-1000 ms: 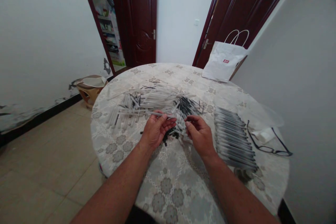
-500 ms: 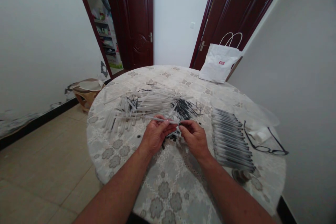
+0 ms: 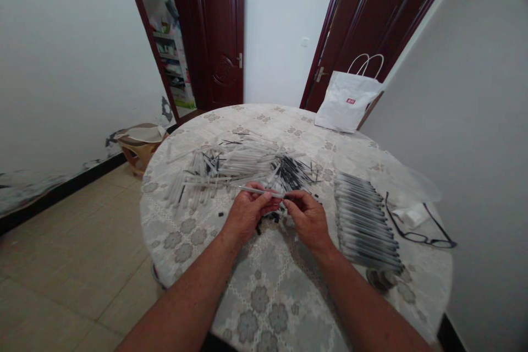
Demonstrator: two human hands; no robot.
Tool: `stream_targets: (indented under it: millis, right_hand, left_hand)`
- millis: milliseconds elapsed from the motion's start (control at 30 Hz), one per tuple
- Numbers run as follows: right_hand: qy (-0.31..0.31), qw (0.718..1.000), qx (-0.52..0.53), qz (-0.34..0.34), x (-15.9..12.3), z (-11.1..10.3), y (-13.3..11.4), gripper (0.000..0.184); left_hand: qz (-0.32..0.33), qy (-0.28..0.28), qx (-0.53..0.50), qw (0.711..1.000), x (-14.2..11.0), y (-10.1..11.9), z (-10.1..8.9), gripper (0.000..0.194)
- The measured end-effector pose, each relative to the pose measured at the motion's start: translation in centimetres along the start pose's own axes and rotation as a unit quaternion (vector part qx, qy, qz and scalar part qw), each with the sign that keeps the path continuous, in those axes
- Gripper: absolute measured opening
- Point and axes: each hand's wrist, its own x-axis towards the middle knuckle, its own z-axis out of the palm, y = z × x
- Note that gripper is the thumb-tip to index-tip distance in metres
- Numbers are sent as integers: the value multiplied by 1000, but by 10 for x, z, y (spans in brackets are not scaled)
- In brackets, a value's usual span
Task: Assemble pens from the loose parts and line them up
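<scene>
My left hand [image 3: 246, 213] is closed around a clear pen barrel [image 3: 254, 191] that sticks out to the left past its fingers. My right hand [image 3: 307, 216] pinches a small dark part at the barrel's right end, the fingertips of both hands almost touching. Just beyond them lies a loose heap of clear pen barrels [image 3: 231, 168] mixed with thin black refills [image 3: 292, 171]. A few small black caps [image 3: 264, 221] lie under the hands. To the right of my right hand, a neat row of assembled pens [image 3: 365, 223] lies side by side.
The round table [image 3: 268, 297] has a floral lace cloth. Black-rimmed glasses [image 3: 421, 225] and a clear plastic bag [image 3: 406, 184] lie at the right. A white paper bag [image 3: 348, 102] leans at the far edge. A stool [image 3: 138, 143] stands left, by the wall.
My two hands have drawn closer together; the right fingertips now meet the end of the barrel held in the left. The view shifted slightly.
</scene>
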Motion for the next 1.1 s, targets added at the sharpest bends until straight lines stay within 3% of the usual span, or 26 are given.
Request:
stream_targets:
  millis: [200, 500, 767, 967, 1100]
  right_hand:
    - [-3, 996, -51, -77, -1, -2, -3, 17]
    - [-59, 990, -123, -30, -1, -9, -10, 40]
    - [-55, 988, -131, -57, -6, -6, -10, 19]
    - [-88, 991, -97, -33, -5, -7, -5, 40]
    - [-68, 991, -104, -52, -5, -9, -8, 22]
  left_hand:
    - [-15, 11, 4, 1000, 1, 1, 0, 40]
    - [-20, -1, 19, 1000, 0, 0, 0, 37]
    - [-15, 4, 5, 1000, -2, 0, 0, 38]
    - [-29, -11, 7, 1000, -3, -2, 0, 37]
    - [-15, 7, -4, 1000, -2, -2, -2, 38]
